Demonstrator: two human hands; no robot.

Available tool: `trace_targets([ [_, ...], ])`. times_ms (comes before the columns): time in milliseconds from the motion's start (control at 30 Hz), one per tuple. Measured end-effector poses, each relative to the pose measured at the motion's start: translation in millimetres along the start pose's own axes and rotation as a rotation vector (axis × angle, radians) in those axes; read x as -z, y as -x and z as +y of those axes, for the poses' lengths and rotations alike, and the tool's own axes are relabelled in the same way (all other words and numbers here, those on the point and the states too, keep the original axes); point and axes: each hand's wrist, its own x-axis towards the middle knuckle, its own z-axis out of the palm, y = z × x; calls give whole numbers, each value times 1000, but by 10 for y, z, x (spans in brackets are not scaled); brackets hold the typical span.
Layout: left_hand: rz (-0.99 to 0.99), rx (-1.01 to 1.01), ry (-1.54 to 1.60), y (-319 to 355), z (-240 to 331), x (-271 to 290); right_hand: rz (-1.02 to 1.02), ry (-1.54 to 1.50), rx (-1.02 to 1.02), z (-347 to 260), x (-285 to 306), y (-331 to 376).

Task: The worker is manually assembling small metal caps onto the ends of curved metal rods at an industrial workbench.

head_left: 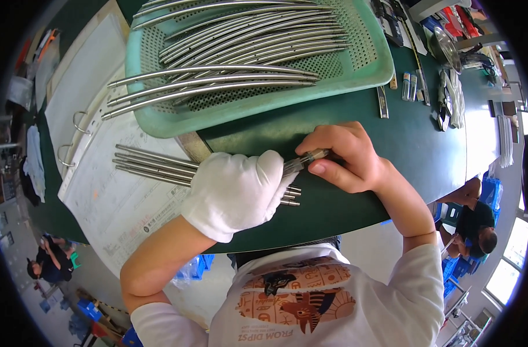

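A factory workshop: green workbench [391, 173], tray [368, 63] of steel rods [241, 43] (dozens), seated co-workers [472, 225] nearby.

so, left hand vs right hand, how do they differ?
The left hand wears a white glove; the right hand is bare. The left grips a bundle of metal rods lying on the green table; the right pinches a small clear-handled tool at the rod ends. Both work on the same bundle.
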Motion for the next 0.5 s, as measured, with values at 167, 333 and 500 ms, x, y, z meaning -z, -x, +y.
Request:
trace_targets([
  [167,-16,11,23,-21,18,31,162,-259,-216,-91,-44,49],
  [333,69,-32,7,-22,-29,-50,184,-379,-282,-80,-33,74],
  [500,56,-43,-31,-32,-25,-36,173,-334,-331,-100,-66,68],
])
